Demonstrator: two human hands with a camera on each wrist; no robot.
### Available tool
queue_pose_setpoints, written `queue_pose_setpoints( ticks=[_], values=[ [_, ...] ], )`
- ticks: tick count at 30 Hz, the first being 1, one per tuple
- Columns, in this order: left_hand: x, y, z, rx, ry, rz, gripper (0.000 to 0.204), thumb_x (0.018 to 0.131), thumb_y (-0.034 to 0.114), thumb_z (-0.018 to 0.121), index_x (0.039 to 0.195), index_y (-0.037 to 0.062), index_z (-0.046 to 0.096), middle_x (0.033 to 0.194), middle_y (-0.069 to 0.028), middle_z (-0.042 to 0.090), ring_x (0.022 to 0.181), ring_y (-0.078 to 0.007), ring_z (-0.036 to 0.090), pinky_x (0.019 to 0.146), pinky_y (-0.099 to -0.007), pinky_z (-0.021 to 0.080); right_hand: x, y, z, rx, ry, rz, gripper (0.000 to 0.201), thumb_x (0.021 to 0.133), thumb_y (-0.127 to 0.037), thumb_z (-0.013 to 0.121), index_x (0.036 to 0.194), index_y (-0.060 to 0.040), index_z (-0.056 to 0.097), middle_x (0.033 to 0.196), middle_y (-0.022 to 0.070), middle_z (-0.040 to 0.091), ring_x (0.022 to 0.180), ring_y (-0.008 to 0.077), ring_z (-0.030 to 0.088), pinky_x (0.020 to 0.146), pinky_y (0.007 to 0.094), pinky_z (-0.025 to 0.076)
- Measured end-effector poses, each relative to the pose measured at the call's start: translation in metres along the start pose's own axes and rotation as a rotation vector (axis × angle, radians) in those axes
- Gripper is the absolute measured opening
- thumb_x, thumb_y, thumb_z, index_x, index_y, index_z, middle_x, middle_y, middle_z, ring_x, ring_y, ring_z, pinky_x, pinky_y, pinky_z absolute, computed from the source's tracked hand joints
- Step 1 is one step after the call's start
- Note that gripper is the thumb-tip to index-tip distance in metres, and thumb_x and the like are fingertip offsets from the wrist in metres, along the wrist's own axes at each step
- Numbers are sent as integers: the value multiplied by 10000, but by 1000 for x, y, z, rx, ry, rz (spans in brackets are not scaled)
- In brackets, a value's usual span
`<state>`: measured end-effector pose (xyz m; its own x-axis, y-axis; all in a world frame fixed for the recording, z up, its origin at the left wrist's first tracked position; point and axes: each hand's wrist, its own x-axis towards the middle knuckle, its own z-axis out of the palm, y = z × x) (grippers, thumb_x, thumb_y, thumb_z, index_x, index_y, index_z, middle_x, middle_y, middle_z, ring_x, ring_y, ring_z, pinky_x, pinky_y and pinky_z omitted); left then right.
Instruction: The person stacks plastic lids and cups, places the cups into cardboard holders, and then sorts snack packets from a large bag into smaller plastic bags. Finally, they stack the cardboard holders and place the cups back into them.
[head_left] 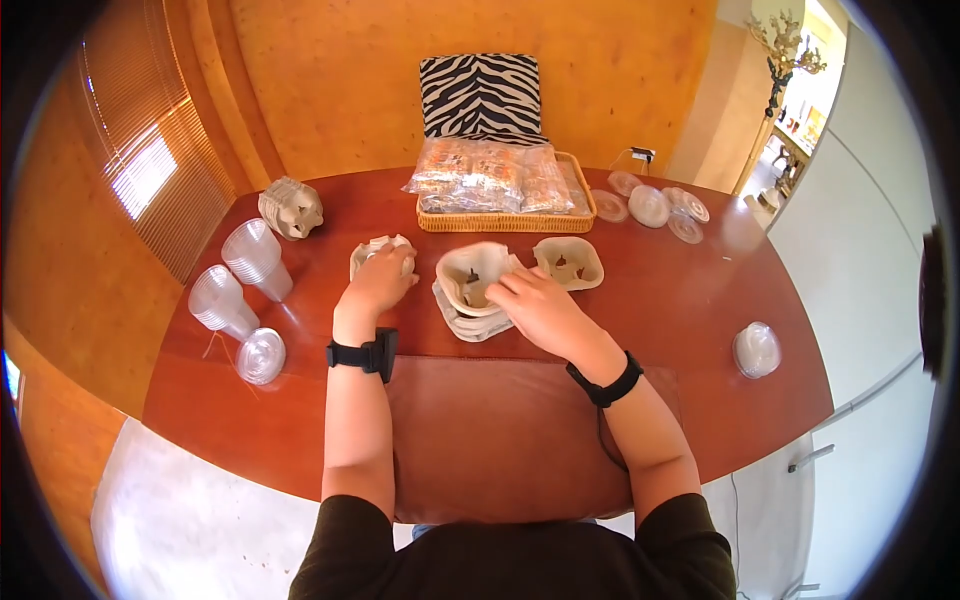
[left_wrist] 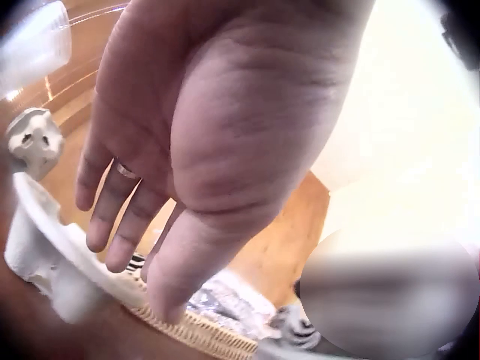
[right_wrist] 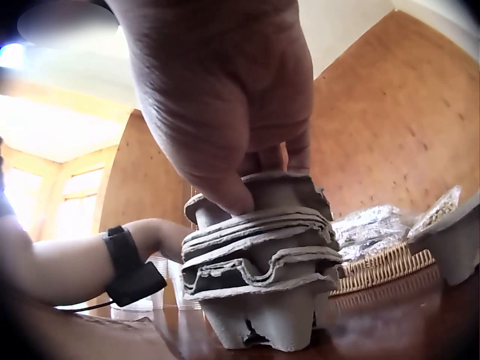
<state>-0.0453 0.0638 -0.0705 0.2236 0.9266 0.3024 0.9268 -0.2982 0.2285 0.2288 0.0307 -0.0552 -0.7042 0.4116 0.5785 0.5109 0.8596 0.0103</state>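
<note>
My right hand (head_left: 545,308) pinches the wall of the top cup carrier (right_wrist: 281,193) on a stack of grey moulded-pulp cup carriers (right_wrist: 259,311). The thumb lies along its outer side, with the fingers over the rim. In the head view the stack sits at the middle of the table. Left of it, my left hand (head_left: 378,280) reaches over a single cup carrier (left_wrist: 67,262), fingers loosely extended and fingertips near its rim. This hand partly covers that carrier in the head view. Another cup carrier (head_left: 592,262) rests right of the stack.
Behind the carriers stands a wicker basket (head_left: 500,222) of clear packets (head_left: 470,175). More stacked carriers (head_left: 290,208) and clear plastic cups (head_left: 218,300) are at the left. Clear lids lie at the back right (head_left: 650,206), the right edge (head_left: 757,350) and the left (head_left: 261,356).
</note>
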Motion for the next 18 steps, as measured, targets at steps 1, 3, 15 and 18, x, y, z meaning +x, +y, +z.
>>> queue_pose_setpoints(
  ticks=[1,3,15,18],
  values=[
    [1,9,-5,-101,-16,-7,394,809,189,669,1162,50,563,1116,-194,602,1091,-338,550,904,-405,445,2,1,-2,-8,27,-8,165,750,-21,552,905,-76,538,838,64,533,864,241,557,750,359,427],
    [3,32,-17,-305,-48,-26,401,836,250,650,1170,48,559,1186,-200,558,1081,-352,551,887,-416,454,5,7,-14,-51,165,19,169,739,-17,553,894,-82,532,843,72,539,866,252,556,750,362,425],
    [7,58,10,-114,39,19,165,802,154,641,933,54,624,924,-124,613,862,-318,609,733,-411,487,-91,130,-39,-523,-173,789,142,791,-58,543,904,-118,604,905,80,625,948,271,536,769,424,375],
    [8,58,12,-124,58,16,125,796,141,645,874,50,611,889,-116,601,837,-307,608,716,-414,483,-104,144,-19,-429,-362,906,215,697,30,597,845,-122,557,988,67,593,991,301,511,806,431,362]
  ],
)
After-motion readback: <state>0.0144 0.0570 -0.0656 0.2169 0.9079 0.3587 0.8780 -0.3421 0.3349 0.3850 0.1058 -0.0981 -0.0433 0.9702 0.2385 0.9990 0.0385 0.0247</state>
